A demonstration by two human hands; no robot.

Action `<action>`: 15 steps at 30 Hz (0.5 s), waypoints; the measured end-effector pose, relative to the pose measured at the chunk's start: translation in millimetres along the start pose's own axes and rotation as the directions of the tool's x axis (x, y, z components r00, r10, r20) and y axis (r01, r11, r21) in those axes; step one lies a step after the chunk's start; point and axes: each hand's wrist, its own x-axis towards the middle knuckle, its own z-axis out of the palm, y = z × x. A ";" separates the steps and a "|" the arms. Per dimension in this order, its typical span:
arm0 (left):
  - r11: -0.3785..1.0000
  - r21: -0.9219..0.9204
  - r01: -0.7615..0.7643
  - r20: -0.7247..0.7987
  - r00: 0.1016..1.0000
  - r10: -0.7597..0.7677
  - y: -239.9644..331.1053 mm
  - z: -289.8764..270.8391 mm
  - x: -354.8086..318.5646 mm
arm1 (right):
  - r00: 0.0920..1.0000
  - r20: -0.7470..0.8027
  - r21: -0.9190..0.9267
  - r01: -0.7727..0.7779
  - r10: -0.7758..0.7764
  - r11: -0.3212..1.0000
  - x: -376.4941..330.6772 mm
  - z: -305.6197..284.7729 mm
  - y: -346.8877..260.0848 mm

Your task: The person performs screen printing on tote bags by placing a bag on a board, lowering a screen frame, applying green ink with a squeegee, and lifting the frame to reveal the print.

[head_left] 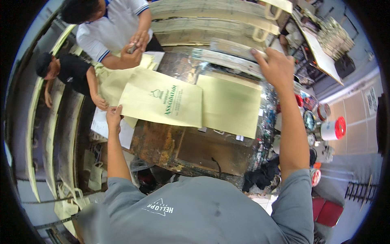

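Pinched in my left hand (114, 117) is the left corner of a pale yellow cloth bag piece (138, 101) with green print. It stretches across the worktable (156, 142), its right end meeting or overlapping a plain pale yellow piece (231, 107) that lies flat. My right hand (278, 69) is closed on the right end of a screen-printing frame (227, 59), thumb on its upper bar; its other fingers are partly hidden. The frame sits tilted up along the table's far side.
Across the table, one person in white (118, 34) has both hands together; another in black (75, 75) reaches toward a pile of yellow cloth (111, 83). Long racks (203, 12) stand behind. Paint tubs (333, 129) and a dark rag (262, 175) are at right.
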 end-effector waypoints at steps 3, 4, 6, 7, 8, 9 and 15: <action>0.947 0.302 0.108 -0.442 0.896 0.039 -44.7 -96.2 32.0 | 1.000 0.013 0.027 0.009 -0.010 1.000 4.5 3.4 -11.2; 0.883 0.427 0.195 -0.587 0.803 0.106 -51.9 -109.4 34.9 | 1.000 0.000 0.048 0.017 -0.017 0.999 6.0 3.4 -11.4; 0.531 0.777 0.337 -0.570 0.736 0.367 -31.4 38.4 1.7 | 0.999 0.019 -0.091 -0.031 0.033 0.995 4.3 -7.4 5.0; 0.689 0.681 -0.248 -0.220 0.828 0.516 -31.3 84.6 -41.3 | 1.000 0.008 -0.077 -0.022 0.022 0.997 9.3 -6.8 3.5; 0.837 0.484 -0.257 0.085 0.965 0.247 -49.4 141.9 -89.7 | 1.000 -0.001 -0.063 -0.015 0.015 0.998 12.7 -4.7 1.3; 0.772 0.523 -0.360 0.474 0.876 0.087 28.2 210.9 -164.3 | 0.999 -0.004 -0.082 -0.034 0.033 0.996 9.7 1.7 11.0; 0.359 0.046 -0.932 0.920 0.180 0.348 -47.3 351.7 -297.0 | 0.989 -0.101 -0.054 0.106 -0.111 0.993 12.7 11.6 5.6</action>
